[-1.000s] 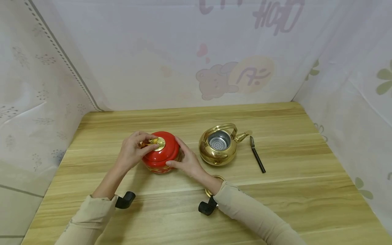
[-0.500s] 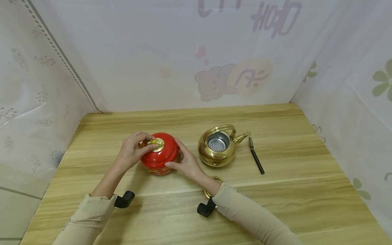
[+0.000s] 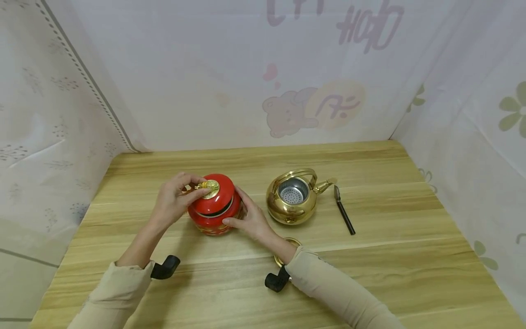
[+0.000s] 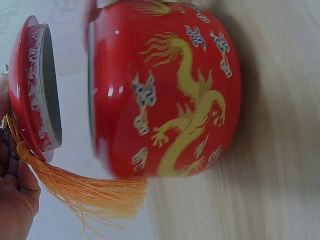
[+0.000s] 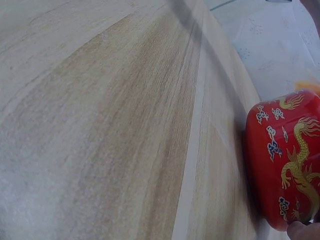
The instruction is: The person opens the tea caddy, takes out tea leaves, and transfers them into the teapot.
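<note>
A red jar (image 4: 175, 95) with a golden dragon stands on the table. Its domed red lid (image 3: 219, 199) is raised clear of the mouth, and the left wrist view shows a gap between the two. My left hand (image 3: 170, 199) pinches the gold knob (image 3: 211, 188) on top of the lid. From that knob hangs an orange tassel (image 4: 95, 190). My right hand (image 3: 252, 218) holds the jar's right side, thumb in front and fingers behind. Part of the right fingers is hidden by the jar.
Right of the jar stands a gold teapot (image 3: 291, 210), uncovered, with a perforated strainer (image 3: 292, 195) inside. A dark-handled scoop or spoon (image 3: 344, 214) lies beyond its spout. Partly under the right forearm lies a round gold lid (image 3: 292, 241). Printed cloth walls (image 3: 205, 91) enclose the table.
The lid has come up off the red jar, lifted by my left hand on its knob, and a dark opening shows. The right hand keeps its hold on the jar.
</note>
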A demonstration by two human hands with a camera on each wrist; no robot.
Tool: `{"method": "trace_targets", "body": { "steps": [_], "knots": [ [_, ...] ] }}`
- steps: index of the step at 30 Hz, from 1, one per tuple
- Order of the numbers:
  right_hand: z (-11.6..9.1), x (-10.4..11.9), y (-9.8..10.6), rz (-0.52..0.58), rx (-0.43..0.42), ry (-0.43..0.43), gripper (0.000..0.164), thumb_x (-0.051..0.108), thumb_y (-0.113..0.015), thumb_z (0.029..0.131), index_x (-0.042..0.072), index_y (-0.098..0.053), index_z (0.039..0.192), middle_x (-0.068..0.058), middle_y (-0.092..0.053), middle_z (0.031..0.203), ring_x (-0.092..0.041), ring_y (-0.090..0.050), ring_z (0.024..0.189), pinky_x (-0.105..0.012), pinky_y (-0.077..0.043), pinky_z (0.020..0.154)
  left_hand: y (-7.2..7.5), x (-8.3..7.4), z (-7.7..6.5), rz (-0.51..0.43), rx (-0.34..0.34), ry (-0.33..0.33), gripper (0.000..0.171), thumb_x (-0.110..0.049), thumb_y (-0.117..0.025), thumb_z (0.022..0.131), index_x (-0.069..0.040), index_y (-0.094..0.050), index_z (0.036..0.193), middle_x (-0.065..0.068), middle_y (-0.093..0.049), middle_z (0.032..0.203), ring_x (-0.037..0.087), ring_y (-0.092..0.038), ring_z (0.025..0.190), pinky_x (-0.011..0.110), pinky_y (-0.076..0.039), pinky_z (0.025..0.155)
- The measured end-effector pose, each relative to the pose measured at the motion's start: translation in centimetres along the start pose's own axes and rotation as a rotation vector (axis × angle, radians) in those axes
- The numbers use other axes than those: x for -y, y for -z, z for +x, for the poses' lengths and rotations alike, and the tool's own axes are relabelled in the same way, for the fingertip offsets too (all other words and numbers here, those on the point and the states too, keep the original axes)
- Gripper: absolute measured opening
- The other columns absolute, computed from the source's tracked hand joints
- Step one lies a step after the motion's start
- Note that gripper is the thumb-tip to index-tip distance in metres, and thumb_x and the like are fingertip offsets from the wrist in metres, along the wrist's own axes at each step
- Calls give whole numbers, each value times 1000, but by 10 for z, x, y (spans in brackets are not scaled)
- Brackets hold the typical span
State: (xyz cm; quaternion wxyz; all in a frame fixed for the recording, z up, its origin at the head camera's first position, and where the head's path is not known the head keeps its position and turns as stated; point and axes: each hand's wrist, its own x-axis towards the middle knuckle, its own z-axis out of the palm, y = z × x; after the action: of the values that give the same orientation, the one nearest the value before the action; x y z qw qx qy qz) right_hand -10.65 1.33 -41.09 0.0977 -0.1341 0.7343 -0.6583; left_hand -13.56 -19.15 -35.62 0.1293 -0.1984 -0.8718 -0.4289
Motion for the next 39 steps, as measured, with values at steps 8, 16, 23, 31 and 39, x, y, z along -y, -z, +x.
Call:
{"method": "trace_targets", "body": {
  "steps": [8,16,23,31,39],
  "knots": [
    [7,-23,-1,-9,-27,7,88,3,-76,77,9,-26,149,-10,-33,151,-25,-36,136,-37,-30,113,21,-2,-18,41,-103,-29,17,3,-78,71,-2,-70,86,9,-66,84,-2,-48,74,16,-38,63],
    [6,-25,1,-30,-32,7,89,7,-77,76,10,-26,149,-8,-32,151,-23,-38,135,-35,-30,112,44,14,-46,116,-144,54,19,5,-79,68,-1,-69,84,-21,-56,79,-6,-47,71,13,-35,63],
    [7,-26,0,-34,-32,1,89,6,-77,76,11,-26,149,-7,-30,152,-22,-36,136,-32,-30,112,52,31,-71,181,-136,101,19,2,-80,69,0,-70,85,-12,-57,77,-8,-46,69,12,-35,60],
    [1,-7,1,1,-16,18,86,1,-75,78,4,-25,148,-13,-28,153,-27,-31,138,-38,-27,114,49,44,-92,232,-127,157,18,1,-81,68,-1,-70,81,2,-60,75,-10,-45,67,9,-36,56],
    [-3,8,1,24,1,13,85,-3,-73,78,-1,-24,147,-17,-25,153,-30,-28,139,-42,-26,114,43,51,-106,241,-137,183,19,3,-81,66,0,-69,80,5,-59,77,-9,-44,67,7,-37,53]
  ]
}}
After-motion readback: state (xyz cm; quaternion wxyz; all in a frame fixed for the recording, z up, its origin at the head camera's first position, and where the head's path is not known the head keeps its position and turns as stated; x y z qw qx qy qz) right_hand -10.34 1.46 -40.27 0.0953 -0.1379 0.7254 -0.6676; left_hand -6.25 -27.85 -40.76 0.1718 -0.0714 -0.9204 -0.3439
